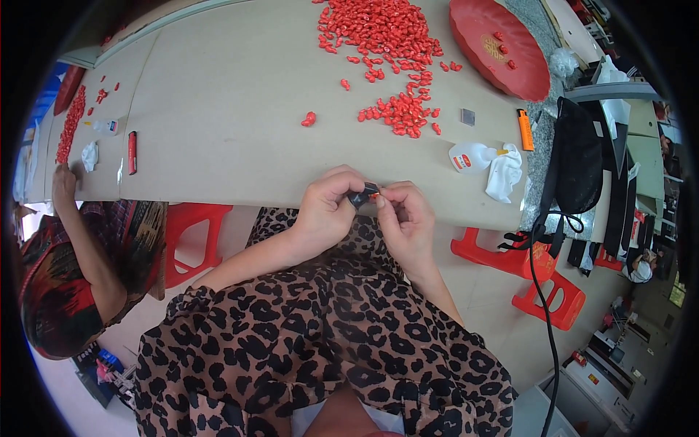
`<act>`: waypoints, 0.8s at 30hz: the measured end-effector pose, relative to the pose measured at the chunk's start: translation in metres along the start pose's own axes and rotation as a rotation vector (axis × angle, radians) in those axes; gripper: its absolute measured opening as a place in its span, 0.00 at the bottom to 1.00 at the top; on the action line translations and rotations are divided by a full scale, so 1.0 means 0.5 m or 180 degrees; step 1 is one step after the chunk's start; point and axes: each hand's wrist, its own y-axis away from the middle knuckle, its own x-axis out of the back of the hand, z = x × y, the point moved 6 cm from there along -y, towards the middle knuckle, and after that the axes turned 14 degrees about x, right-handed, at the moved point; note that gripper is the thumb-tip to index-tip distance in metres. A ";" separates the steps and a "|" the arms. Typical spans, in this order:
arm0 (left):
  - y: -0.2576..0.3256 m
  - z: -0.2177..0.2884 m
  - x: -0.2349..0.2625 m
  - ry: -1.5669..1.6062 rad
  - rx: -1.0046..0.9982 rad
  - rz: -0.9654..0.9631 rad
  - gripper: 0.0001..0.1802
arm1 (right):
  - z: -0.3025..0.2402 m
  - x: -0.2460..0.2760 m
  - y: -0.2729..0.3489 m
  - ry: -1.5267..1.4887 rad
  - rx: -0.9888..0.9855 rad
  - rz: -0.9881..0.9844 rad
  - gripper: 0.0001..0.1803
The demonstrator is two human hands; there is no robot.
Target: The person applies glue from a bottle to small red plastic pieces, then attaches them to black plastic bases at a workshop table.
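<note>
Left hand (333, 207) here's got a small black piece (360, 197) in its grip, right hand (409, 220) pinching the red bit (374, 195) at its end by the desk (233, 109) edge, probably for easy close-up viewing.

Glossy, plastic-looking pieces (382, 28), matt tabletop (226, 109)

We wear brown top (247, 349), black leopard spots, loose sleeves (191, 297), matching legwear (271, 221), pale cloth (309, 417) at neck.

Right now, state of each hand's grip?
Left hand: closed, holding a small dark object.
Right hand: fingertips closed, apparently pinching a small red piece beside it.
</note>
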 end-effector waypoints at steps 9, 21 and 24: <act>-0.003 0.005 0.000 0.0194 -0.0001 -0.0005 0.07 | -0.001 0.005 0.003 0.0085 0.0036 0.0040 0.02; -0.004 0.023 -0.002 0.1622 0.0165 -0.0549 0.07 | -0.068 0.002 -0.005 0.0893 0.1050 0.0172 0.08; -0.003 0.021 0.000 0.1739 0.0265 -0.0502 0.05 | -0.069 0.001 -0.002 0.0904 0.1056 0.0170 0.07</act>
